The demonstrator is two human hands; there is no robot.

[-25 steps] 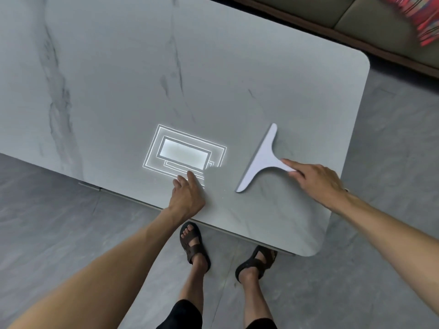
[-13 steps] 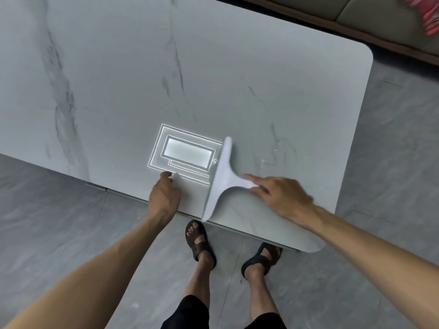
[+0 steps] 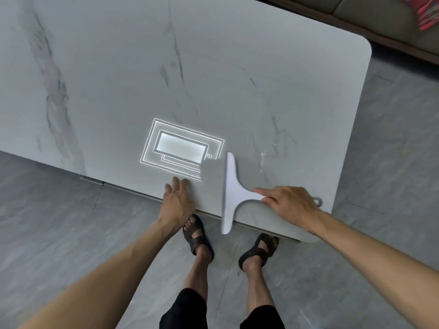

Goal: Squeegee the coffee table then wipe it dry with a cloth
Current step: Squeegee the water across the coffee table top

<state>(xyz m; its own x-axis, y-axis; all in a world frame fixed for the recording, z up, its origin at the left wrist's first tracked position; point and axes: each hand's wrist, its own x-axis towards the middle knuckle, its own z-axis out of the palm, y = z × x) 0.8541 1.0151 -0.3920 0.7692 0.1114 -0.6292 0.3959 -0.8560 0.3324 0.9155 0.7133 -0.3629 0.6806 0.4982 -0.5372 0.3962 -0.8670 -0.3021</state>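
A white T-shaped squeegee [image 3: 230, 186] lies on the grey marble coffee table [image 3: 213, 79], its blade running near to far, its near end hanging past the front edge. My right hand [image 3: 291, 204] grips the squeegee's handle from the right, index finger stretched along it. A little left of the blade, my left hand [image 3: 177, 199] rests on the table's front edge with its fingers on the top. Thin wet streaks [image 3: 266, 157] glisten to the right of the blade. No cloth is in view.
A ceiling light's bright rectangular reflection [image 3: 181, 148] shines on the tabletop left of the blade. My sandalled feet [image 3: 198, 236] stand on the grey tiled floor below the table edge. A sofa [image 3: 380, 13] with a red striped cloth [image 3: 427, 13] sits at the far right.
My right hand has dragged the squeegee leftward and toward me, turning the blade until its near end passes the front edge. My left hand has slid back to the table's edge.
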